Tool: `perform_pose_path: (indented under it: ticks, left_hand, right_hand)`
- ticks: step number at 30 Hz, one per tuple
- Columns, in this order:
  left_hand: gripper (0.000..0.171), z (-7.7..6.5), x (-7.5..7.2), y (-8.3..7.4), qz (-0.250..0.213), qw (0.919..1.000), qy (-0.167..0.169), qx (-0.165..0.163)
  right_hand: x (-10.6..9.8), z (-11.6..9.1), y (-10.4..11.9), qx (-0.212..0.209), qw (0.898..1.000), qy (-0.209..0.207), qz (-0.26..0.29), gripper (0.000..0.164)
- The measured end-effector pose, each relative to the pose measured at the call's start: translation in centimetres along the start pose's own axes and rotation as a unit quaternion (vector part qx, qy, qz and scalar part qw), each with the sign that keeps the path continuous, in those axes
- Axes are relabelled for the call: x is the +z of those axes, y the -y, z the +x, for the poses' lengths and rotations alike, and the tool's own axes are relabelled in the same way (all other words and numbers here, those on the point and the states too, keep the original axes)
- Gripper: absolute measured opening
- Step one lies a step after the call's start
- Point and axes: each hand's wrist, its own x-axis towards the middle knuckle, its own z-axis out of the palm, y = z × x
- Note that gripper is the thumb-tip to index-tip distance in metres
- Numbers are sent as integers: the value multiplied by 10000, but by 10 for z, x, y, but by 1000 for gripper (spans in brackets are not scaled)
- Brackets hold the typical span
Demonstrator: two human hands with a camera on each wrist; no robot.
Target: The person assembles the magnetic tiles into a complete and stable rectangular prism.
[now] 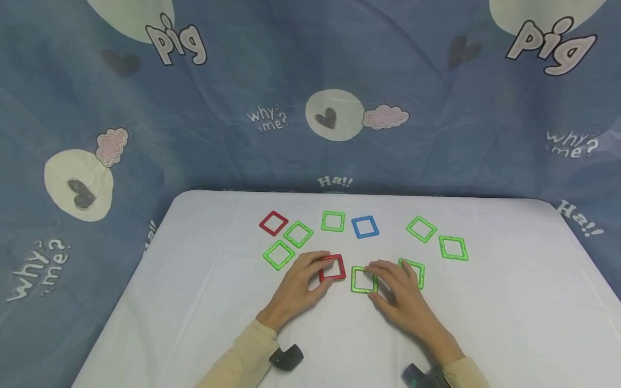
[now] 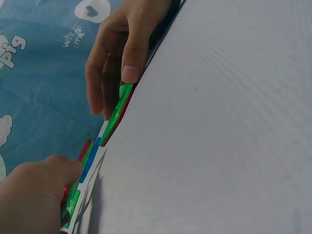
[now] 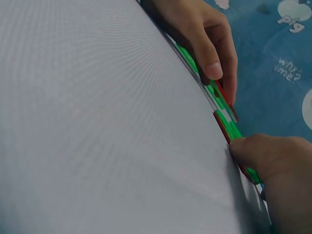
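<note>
In the head view my left hand (image 1: 299, 285) pinches a red square frame tile (image 1: 342, 267), fingers on its far edge and thumb at its near edge. To its right, my right hand (image 1: 405, 295) holds a green square frame tile (image 1: 353, 280) by its right side, between thumb and fingers. A small gap separates these two tiles. In the right wrist view a red edge (image 3: 222, 126) shows along the green tile's underside. Another green tile (image 1: 421, 276) is partly hidden behind my right hand.
Farther back on the white table (image 1: 509, 302) lie a red tile (image 1: 266, 217), a blue tile (image 1: 362, 218) and several green tiles, among them one at the back (image 1: 333, 213) and one at the right (image 1: 452, 237). A printed blue cloth (image 1: 271, 59) hangs behind the table.
</note>
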Motion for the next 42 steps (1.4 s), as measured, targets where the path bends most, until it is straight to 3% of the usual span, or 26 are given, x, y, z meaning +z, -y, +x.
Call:
perform_pose_path:
  ticks: [13, 21, 42]
  left_hand:
    - [30, 0, -1, -2, -224, 9978, 45, 627]
    - [19, -2, -2, -3, -59, 9982, 177, 570]
    - [21, -3, -3, -3, -166, 9969, 473, 603]
  right_hand:
    - [-3, -4, -4, 105, 9996, -168, 194, 44]
    - [-4, -6, -4, 87, 9990, -297, 308, 42]
    - [-6, -10, -4, 141, 9991, -208, 340, 40]
